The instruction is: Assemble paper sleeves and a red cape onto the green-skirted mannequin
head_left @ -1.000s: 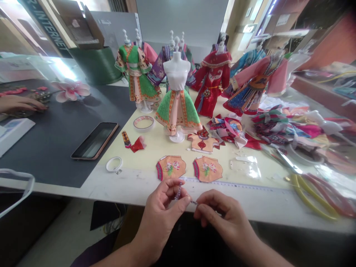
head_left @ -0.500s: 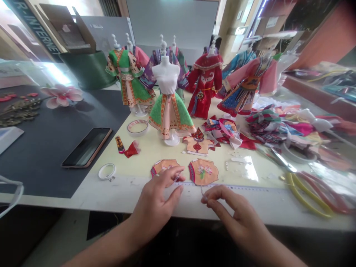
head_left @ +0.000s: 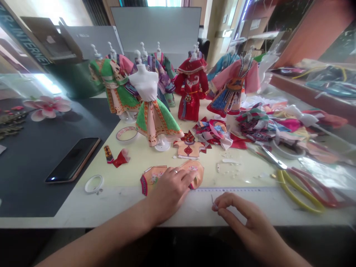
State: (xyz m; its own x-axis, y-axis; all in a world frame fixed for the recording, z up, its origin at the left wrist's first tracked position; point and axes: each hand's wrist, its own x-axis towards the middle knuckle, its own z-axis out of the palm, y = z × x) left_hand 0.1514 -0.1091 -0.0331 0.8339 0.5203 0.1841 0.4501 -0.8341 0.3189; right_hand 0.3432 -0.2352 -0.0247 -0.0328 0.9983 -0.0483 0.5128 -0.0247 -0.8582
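My left hand (head_left: 171,189), with a ring on one finger, bends over a peach fabric piece (head_left: 198,171) printed with flowers. Its fingertips grip the fabric, which curls up beside them; the thumb is mostly hidden. Partly under that hand lies a matching fabric piece (head_left: 152,174) with a dark pink band. My right hand (head_left: 236,211) hovers near the table's front, thumb and forefinger pinching a thin pale strip (head_left: 213,201) whose exact kind is unclear. Just beyond the fabric pieces is a small peach doll top (head_left: 189,148) with a red motif.
A mannequin in a green skirt (head_left: 147,111) stands ahead, with several dressed mannequins behind it. Tape rolls (head_left: 94,184) and a phone (head_left: 73,159) lie left. On the right are scissors (head_left: 299,189), beads (head_left: 230,168) and fabric scraps (head_left: 261,118). A ruler (head_left: 236,190) runs along the front.
My left hand has moved right, from above the left fabric piece onto the right one, and gripped it. My right hand has shifted slightly right with the strip. The camera view has turned.
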